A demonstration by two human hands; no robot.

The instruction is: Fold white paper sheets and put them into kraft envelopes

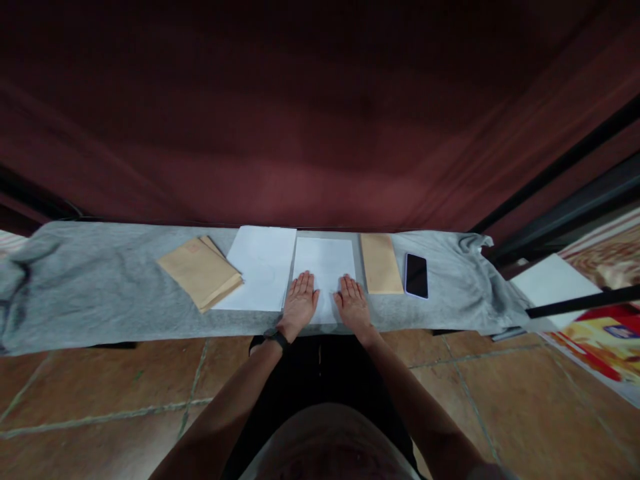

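Left hand (301,297) and right hand (353,303) apart, both flattened palm-down, fully extended, on a white paper sheet (324,257); brown paper envelope (381,263) just right of the right hand.

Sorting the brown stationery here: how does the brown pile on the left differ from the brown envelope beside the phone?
The brown pile lies askew, while the brown envelope sits nearly square to the grey cloth. The pile's edges are fanned, showing more than one layer; the envelope shows one neat outline. The pile overlaps the white paper; the envelope lies apart from it. Both are brown and lie flat.
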